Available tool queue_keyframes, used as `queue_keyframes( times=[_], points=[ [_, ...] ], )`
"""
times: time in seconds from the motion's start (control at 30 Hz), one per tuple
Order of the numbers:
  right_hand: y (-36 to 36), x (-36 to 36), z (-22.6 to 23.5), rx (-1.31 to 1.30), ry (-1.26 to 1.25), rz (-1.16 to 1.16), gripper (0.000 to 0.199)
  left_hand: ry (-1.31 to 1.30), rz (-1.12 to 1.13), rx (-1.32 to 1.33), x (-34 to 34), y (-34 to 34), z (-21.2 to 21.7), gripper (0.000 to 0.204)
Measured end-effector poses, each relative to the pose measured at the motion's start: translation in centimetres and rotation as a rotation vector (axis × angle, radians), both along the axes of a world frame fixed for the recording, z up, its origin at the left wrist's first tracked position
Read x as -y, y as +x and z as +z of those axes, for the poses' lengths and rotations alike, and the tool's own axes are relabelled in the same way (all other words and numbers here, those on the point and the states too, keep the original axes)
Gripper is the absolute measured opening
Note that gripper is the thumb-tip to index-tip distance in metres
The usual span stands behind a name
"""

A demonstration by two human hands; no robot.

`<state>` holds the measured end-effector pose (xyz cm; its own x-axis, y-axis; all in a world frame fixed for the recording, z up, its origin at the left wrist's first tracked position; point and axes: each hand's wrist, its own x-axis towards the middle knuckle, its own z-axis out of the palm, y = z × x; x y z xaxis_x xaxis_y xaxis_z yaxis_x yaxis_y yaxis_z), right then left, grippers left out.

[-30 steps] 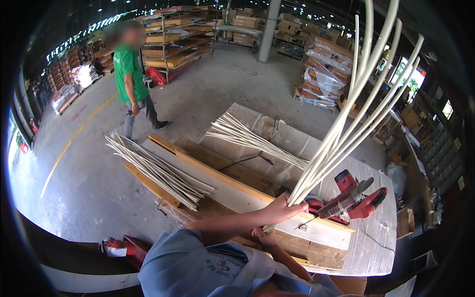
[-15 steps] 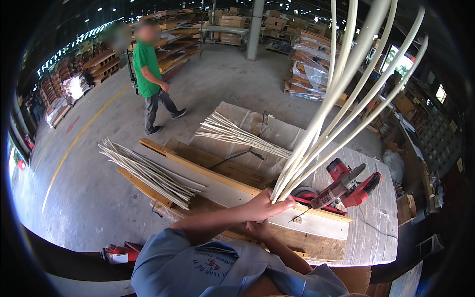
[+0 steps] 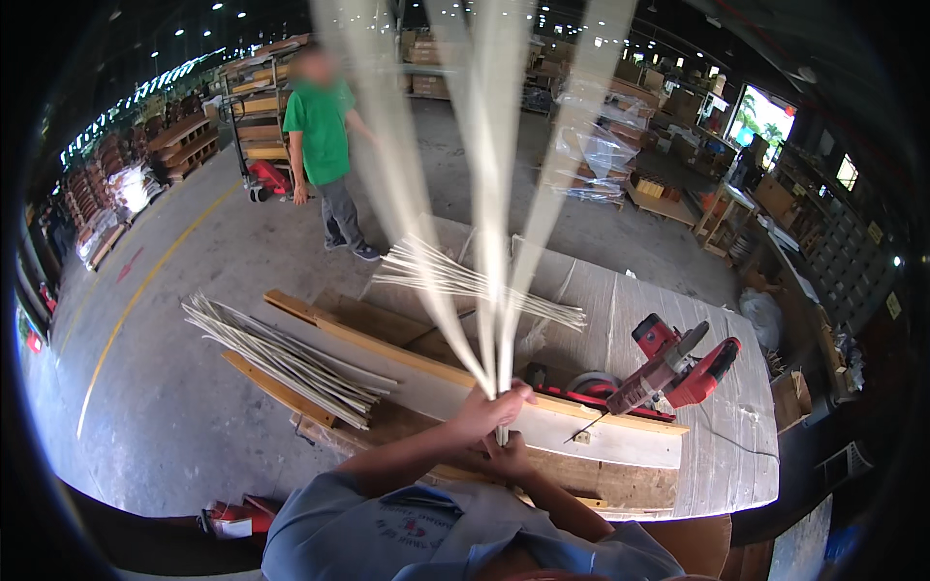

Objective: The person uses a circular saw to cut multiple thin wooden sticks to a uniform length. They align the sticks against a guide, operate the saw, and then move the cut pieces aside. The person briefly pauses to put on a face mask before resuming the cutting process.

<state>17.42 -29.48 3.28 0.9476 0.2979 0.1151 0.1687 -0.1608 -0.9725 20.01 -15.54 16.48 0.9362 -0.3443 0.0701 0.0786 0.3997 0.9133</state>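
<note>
My left hand (image 3: 487,409) and my right hand (image 3: 508,455) both grip the lower end of a bundle of several long pale rods (image 3: 489,242). The left hand is just above the right. The rods stand nearly upright and fan out toward the camera, blurred at the top. Below the hands a long pale wooden plank (image 3: 426,382) lies across the workbench (image 3: 722,450). A red circular saw (image 3: 678,363) rests on the bench to the right of my hands.
More pale rods lie in a pile at the bench's left end (image 3: 281,353) and in another at its back (image 3: 465,281). A person in a green shirt (image 3: 325,136) stands on the concrete floor beyond, near a red pallet jack (image 3: 266,179). Stacked pallets line the hall.
The bundle has swung from leaning right to nearly upright in front of the camera. The person in green has walked closer and to the right.
</note>
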Motion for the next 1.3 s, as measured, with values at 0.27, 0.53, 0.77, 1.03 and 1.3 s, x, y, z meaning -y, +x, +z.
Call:
queue_keyframes(
  times=[0.27, 0.53, 0.77, 1.03, 1.3],
  points=[
    [1.1, 7.9, 6.0, 0.376, -0.441, 0.098, 0.026, -0.459, 0.135, -0.002, -2.3, 0.2, -4.2, 0.032],
    [3.8, 9.6, 4.9, 0.691, -0.738, 0.096, 0.034, -0.436, 0.160, -0.267, -2.6, 0.1, -9.4, 0.031],
    [6.2, 11.7, 4.1, 0.572, -1.030, 0.015, 0.042, 0.511, -0.075, 0.001, -2.8, -2.0, -11.4, 0.033],
    [4.2, 12.1, 3.5, 0.592, -0.971, -0.015, 0.047, 1.231, 0.199, 1.282, -0.1, 0.6, -3.6, 0.051],
    [3.0, 13.0, 2.3, 0.682, -0.975, -0.055, 0.046, 1.784, -0.335, 0.713, -5.2, 4.3, -6.3, 0.032]
  ],
)
